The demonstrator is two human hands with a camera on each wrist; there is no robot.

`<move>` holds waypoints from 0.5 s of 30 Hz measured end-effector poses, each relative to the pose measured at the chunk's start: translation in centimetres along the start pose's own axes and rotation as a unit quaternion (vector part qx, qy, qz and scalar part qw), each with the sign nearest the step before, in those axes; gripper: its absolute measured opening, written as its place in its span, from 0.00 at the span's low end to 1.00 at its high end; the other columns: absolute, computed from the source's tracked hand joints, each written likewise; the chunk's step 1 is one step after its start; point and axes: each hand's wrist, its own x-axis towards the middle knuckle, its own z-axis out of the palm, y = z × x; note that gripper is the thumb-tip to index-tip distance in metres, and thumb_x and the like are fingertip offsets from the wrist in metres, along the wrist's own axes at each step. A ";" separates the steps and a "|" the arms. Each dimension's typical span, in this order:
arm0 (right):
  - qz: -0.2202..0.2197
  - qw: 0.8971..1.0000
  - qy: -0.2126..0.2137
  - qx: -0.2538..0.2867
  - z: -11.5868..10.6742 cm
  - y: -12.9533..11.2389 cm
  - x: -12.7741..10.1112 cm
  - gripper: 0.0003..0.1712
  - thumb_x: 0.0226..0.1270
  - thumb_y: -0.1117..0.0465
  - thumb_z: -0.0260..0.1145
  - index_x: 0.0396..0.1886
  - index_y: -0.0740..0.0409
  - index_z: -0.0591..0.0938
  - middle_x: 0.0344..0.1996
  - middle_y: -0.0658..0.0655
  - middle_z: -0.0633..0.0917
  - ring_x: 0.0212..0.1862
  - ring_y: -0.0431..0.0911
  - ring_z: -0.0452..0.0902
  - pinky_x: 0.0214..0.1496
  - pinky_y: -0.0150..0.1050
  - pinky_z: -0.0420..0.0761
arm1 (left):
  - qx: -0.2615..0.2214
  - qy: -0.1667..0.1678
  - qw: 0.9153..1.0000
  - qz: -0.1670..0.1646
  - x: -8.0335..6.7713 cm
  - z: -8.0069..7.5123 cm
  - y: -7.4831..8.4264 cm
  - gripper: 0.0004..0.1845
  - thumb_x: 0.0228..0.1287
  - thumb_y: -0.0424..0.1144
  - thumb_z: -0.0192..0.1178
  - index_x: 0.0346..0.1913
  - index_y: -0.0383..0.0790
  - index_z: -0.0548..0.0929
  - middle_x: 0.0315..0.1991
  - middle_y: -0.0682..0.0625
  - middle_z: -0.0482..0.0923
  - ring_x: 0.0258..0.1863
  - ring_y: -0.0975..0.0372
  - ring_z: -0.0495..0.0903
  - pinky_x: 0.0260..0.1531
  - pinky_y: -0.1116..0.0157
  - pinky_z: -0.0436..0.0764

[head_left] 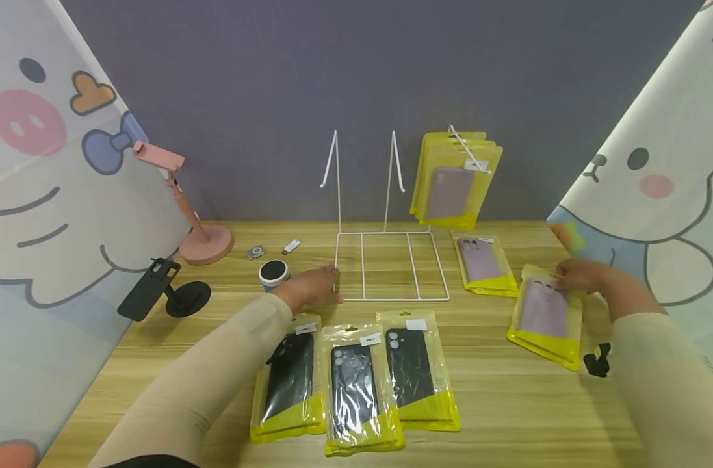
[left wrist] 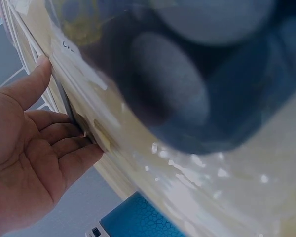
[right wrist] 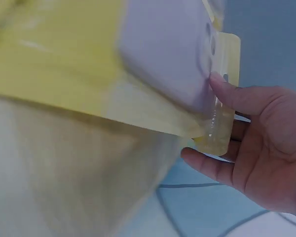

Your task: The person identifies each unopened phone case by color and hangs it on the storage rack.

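Observation:
My right hand [head_left: 584,276] pinches the top edge of a yellow clear-front bag with a purple phone case [head_left: 544,315] at the right. In the right wrist view, the thumb lies on the bag's header strip [right wrist: 219,118] and the other fingers are behind it. At the front-left corner of a white wire display rack [head_left: 391,299], my left hand [head_left: 314,286] rests with fingers extended against the frame. Another bagged purple case [head_left: 480,260] lies right of the rack. Several like it, the bagged purple cases [head_left: 450,195], hang from the rack's right hook.
Three bagged black cases [head_left: 353,383] lie in front of the rack. Left of it are a white-rimmed round container [head_left: 273,272], a USB stick [head_left: 291,246], a small clip device [head_left: 255,252], a pink stand [head_left: 206,244] and a black phone stand [head_left: 188,299]. A small black object [head_left: 597,361] lies by the right sleeve.

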 end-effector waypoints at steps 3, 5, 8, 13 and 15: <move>-0.004 1.000 0.018 -0.015 -1.3 -1.0 -0.9 0.15 0.70 0.53 0.62 0.31 0.59 0.73 0.29 0.54 0.73 0.35 0.48 0.70 0.33 0.40 0.74 | -0.002 -0.002 1.000 0.000 0.1 0.0 0.0 0.44 0.72 0.58 0.52 0.78 0.34 0.49 0.79 0.40 0.42 0.78 0.49 0.46 0.76 0.52 0.52; -0.012 0.999 0.039 -0.023 -2.3 -2.0 -1.4 0.15 0.69 0.53 0.64 0.32 0.59 0.74 0.28 0.54 0.74 0.34 0.47 0.70 0.34 0.40 0.70 | -0.002 -0.002 1.000 -0.001 0.1 0.0 0.0 0.44 0.72 0.59 0.52 0.78 0.34 0.49 0.79 0.40 0.43 0.78 0.49 0.46 0.76 0.52 0.52; -0.032 0.998 0.055 -0.019 -3.6 -4.1 -2.1 0.14 0.72 0.53 0.62 0.34 0.58 0.72 0.38 0.63 0.79 0.33 0.45 0.68 0.34 0.38 0.67 | -0.004 -0.002 1.000 -0.002 0.0 0.0 0.1 0.44 0.72 0.58 0.52 0.78 0.35 0.49 0.79 0.39 0.43 0.78 0.49 0.46 0.76 0.52 0.52; -0.087 0.994 0.056 0.015 -5.4 -8.8 -3.4 0.14 0.75 0.55 0.59 0.30 0.56 0.69 0.34 0.62 0.76 0.26 0.40 0.62 0.29 0.35 0.63 | -0.006 -0.002 1.000 -0.002 -0.1 -0.1 0.1 0.44 0.72 0.58 0.52 0.78 0.34 0.50 0.79 0.39 0.43 0.78 0.49 0.46 0.76 0.52 0.51; -0.099 0.994 0.046 0.031 -5.9 -11.2 -3.9 0.15 0.75 0.54 0.58 0.29 0.55 0.68 0.24 0.52 0.66 0.24 0.40 0.60 0.28 0.35 0.63 | -0.011 -0.003 1.000 -0.004 -0.2 -0.1 0.1 0.44 0.72 0.58 0.52 0.78 0.35 0.49 0.79 0.39 0.42 0.78 0.49 0.45 0.76 0.52 0.51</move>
